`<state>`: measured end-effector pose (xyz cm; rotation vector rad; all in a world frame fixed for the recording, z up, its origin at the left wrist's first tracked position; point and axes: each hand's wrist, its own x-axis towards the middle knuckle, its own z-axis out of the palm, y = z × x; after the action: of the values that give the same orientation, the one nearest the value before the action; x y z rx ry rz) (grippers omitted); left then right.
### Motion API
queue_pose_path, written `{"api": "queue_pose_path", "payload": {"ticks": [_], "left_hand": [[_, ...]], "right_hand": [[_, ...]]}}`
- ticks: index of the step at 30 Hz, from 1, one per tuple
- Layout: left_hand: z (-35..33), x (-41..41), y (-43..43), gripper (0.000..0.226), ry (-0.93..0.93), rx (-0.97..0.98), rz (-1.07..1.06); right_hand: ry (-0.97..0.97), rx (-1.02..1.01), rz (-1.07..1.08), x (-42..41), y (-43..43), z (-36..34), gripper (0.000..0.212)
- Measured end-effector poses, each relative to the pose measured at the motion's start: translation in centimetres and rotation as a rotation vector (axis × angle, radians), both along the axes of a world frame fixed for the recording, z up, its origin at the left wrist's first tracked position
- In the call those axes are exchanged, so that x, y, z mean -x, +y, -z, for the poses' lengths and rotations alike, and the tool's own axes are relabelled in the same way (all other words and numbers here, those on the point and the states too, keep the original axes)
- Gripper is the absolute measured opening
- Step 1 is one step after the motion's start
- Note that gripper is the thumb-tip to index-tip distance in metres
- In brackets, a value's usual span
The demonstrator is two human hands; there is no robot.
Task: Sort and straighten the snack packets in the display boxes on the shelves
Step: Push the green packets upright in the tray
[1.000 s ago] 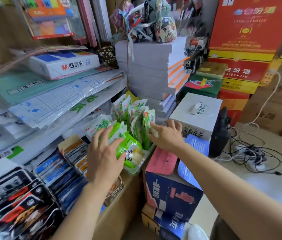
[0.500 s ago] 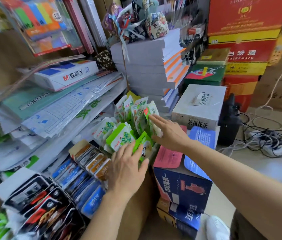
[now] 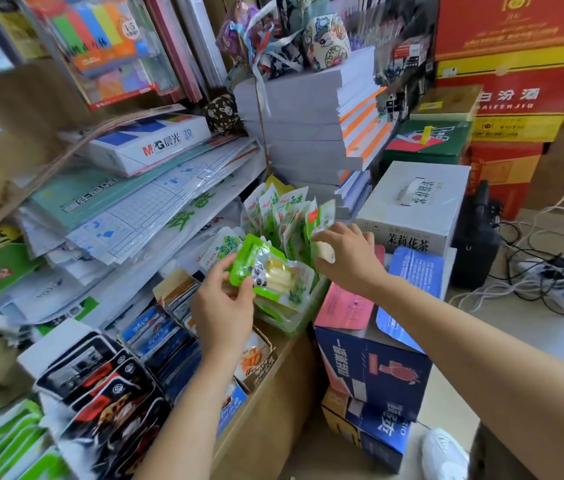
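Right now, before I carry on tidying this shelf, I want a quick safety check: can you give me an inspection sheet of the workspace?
Surface: brown shelf, crowded to its front edge.
Job's things: green panda-print snack packet held above the clear plastic display tray; upright green-and-white packets behind it lean unevenly; black snack packets fill boxes lower left.
Clutter: white paper stacks and a white-and-blue paper box on sheets above the shelf.
Hands: left hand pinches the panda packet's left edge; right hand grips a pale packet beside the upright row.
Cables: black and white cables tangled on the floor, right.
Surroundings: red cartons, white tea box, blue carton.
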<state>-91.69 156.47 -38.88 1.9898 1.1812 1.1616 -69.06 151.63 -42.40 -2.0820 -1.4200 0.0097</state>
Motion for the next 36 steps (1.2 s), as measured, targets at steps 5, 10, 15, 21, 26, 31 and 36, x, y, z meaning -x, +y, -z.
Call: {"api": "queue_pose_path", "payload": {"ticks": [5,10,15,21,26,31,36], "left_hand": [[-1.3,0.2,-0.8,0.034,-0.445,0.199,0.021],[-2.4,-0.6,-1.9,0.027,-0.74,0.347,0.081],[-1.5,-1.7,-2.3,0.032,-0.721,0.447,0.183],[-0.5,-0.4,-1.4,0.046,-0.295,0.289,0.263],[-0.5,0.7,-0.2,0.04,-0.191,0.205,0.273],[-0.4,1.7,0.8,0.039,-0.06,-0.056,0.135],[0.2,2.4,2.1,0.045,0.416,-0.278,0.119]], "right_hand": [[0.606,-0.186,0.036,2.5,-1.2,-2.3,0.037],[1.361,-0.215,0.035,5.0,-2.7,-4.1,0.042],[1.774,-0.388,-0.057,6.7,-3.3,-5.9,0.065],[1.665,-0.491,-0.039,4.5,-1.6,-6.9,0.05],[1.538,-0.54,-0.086,3.2,0.2,-6.6,0.033],[1.08,-0.534,-0.209,2.5,1.6,-5.8,0.031],[0.488,-0.226,-0.285,3.0,3.0,-3.0,0.029]]}}
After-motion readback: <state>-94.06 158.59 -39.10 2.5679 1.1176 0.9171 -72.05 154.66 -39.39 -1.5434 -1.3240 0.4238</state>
